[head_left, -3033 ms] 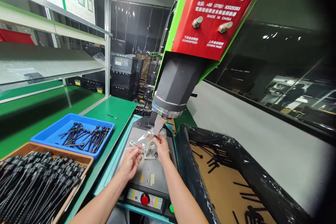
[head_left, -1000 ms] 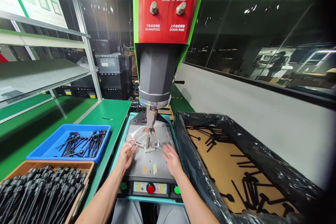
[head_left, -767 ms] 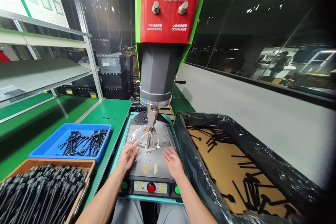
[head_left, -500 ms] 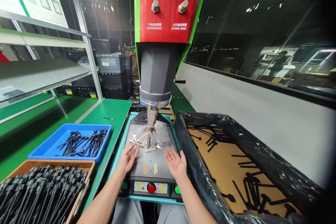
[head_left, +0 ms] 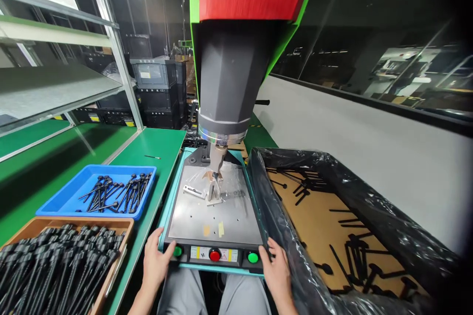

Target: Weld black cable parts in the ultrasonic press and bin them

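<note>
My left hand [head_left: 157,258] is at the front left corner of the press base, fingers apart on its side and thumb beside the left green button [head_left: 178,251]. At the opposite corner is my right hand [head_left: 275,266], its thumb close to the right green button [head_left: 253,257]. Neither hand holds an object; whether the thumbs touch the buttons I cannot tell. Between them sits a red button [head_left: 214,254]. On the metal plate [head_left: 185,224] stands a small fixture [head_left: 213,197] with clear film around it. The machine's metal horn [head_left: 217,160] comes down to a small dark piece at the fixture's top.
Left, a blue tray [head_left: 61,198] and a brown tray [head_left: 127,229] hold black long-stemmed parts on a green table [head_left: 158,140]. Right, a box lined with black plastic [head_left: 310,283] has similar parts on cardboard. The red and grey press head [head_left: 229,69] hangs above the plate.
Both hands have moved from over the plate, down and outward to the base's front corners. The view has shifted, so the press head looks larger and higher.
</note>
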`<action>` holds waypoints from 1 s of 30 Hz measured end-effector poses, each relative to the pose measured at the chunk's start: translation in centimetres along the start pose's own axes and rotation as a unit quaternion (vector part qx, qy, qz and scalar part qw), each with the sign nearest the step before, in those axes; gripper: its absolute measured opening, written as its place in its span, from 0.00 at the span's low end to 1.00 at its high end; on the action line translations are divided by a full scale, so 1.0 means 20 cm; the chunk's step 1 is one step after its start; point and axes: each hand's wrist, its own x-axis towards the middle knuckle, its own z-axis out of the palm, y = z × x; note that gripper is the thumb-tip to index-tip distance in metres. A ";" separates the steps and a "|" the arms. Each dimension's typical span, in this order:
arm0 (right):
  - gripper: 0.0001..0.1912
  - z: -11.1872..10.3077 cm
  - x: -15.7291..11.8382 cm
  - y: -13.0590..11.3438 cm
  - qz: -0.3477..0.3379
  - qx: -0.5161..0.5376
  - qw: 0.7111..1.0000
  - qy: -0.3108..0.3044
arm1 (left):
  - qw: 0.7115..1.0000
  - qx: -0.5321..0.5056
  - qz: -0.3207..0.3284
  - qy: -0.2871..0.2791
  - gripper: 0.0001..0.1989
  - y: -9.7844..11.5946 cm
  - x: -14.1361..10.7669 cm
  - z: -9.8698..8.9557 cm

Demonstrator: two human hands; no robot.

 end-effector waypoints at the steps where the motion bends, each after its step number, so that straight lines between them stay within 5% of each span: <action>1: 0.32 -0.01 -0.03 0.04 -0.032 -0.047 0.998 -0.023 | 1.000 0.012 0.002 -0.025 0.30 -0.03 -0.02 -0.01; 10: 0.36 0.01 -0.10 0.18 -0.083 -0.126 0.985 -0.088 | 0.991 0.048 0.047 -0.113 0.30 -0.12 0.02 -0.03; 18: 0.36 0.00 -0.10 0.16 -0.074 -0.113 0.986 -0.097 | 0.995 0.029 0.010 -0.097 0.31 -0.08 0.01 -0.03; 21: 0.37 -0.01 -0.10 0.15 -0.069 -0.110 0.986 -0.108 | 0.998 0.030 0.018 -0.044 0.29 -0.01 -0.01 -0.02; 24: 0.37 0.00 -0.10 0.14 -0.066 -0.113 0.986 -0.104 | 0.999 -0.026 0.021 -0.020 0.22 0.09 -0.03 0.04; 27: 0.38 0.01 -0.11 0.14 -0.071 -0.119 0.986 -0.091 | 0.984 -0.153 -0.046 -0.082 0.16 0.20 -0.05 0.17; 30: 0.38 0.01 -0.11 0.14 -0.077 -0.123 0.985 -0.088 | 0.939 -0.258 -0.150 -0.168 0.17 0.29 -0.06 0.33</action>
